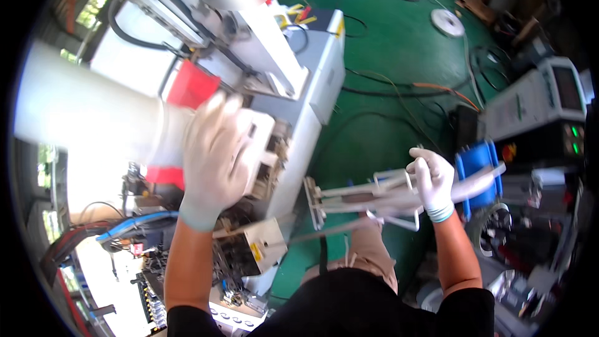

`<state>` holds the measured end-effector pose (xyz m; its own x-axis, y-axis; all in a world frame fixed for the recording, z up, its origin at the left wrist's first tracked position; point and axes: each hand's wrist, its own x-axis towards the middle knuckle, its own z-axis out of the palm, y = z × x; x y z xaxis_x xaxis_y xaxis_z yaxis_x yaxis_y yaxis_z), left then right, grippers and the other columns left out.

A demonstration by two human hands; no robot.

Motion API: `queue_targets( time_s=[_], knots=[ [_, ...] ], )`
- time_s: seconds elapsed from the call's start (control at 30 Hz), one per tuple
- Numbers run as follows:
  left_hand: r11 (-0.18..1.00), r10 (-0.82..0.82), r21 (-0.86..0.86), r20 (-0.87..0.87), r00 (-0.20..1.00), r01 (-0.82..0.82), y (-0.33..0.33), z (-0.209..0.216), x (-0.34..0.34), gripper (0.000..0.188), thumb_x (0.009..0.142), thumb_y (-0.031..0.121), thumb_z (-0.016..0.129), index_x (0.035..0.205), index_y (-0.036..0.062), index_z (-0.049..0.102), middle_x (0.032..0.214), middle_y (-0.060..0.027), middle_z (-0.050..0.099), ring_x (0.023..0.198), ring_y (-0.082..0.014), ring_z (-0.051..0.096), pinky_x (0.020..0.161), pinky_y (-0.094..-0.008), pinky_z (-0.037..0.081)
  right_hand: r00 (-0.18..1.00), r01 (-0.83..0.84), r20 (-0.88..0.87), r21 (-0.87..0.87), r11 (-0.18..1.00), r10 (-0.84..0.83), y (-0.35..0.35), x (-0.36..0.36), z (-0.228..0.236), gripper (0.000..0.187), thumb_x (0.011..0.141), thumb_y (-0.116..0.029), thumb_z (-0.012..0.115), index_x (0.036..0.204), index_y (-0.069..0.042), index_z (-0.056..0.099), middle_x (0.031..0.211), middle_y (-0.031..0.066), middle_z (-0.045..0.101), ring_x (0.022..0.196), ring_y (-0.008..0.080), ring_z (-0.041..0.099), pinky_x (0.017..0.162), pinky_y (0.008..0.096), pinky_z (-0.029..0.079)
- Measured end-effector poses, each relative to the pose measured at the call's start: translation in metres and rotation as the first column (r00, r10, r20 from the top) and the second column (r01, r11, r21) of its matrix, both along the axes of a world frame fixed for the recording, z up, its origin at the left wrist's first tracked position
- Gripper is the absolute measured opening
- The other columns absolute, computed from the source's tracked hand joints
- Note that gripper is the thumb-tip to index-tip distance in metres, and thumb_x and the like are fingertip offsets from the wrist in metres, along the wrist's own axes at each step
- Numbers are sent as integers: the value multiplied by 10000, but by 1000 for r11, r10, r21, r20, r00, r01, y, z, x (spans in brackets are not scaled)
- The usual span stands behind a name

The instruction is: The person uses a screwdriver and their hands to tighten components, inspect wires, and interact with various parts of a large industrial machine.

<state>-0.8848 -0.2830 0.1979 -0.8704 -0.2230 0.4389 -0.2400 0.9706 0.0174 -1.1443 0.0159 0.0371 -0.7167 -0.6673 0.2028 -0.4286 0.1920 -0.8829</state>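
Observation:
My left hand [215,162], in a white glove, reaches over the machine with its fingers stretched out and somewhat blurred. Beside its fingers is a pale block with slots [259,140]; whether they touch it I cannot tell. A red piece [192,84] lies just beyond the fingertips, and a large white cylinder [93,109] extends left from there. On the right, my gloved right hand [432,181] is closed, its fingers curled. It is over a blurred light-coloured frame with long bars [368,203]; whatever is in its fingers is hidden.
The grey machine bench [318,93] runs along my left, with a white upright arm [268,43] on it. Cables [399,93] trail over the green floor. At right stand a boxy unit with a screen [530,97] and a blue part [479,178]. A white reel [447,22] lies farther off.

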Motion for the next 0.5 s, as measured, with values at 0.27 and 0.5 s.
queue_targets(
  time_s=[0.27,0.5],
  knots=[
    [645,285,-665,-247,926,-376,-240,37,-234,569,984,410,594,1499,171,554,1616,-158,459,1508,-400,381,1237,-625,232,945,-324,93,177,929,312,-196,-181,-96,349,1002,-265,619,1200,7,710,1126,231,745,1061,387,718,941,402,562],
    [-8,831,-865,-285,478,-502,-258,33,-310,519,1021,575,515,1506,394,549,1667,95,420,1566,-272,326,1200,-702,158,933,-336,291,482,809,213,-340,-297,-272,437,985,-377,557,1184,-20,710,1209,237,720,1180,433,650,1041,474,505]
  ],
)
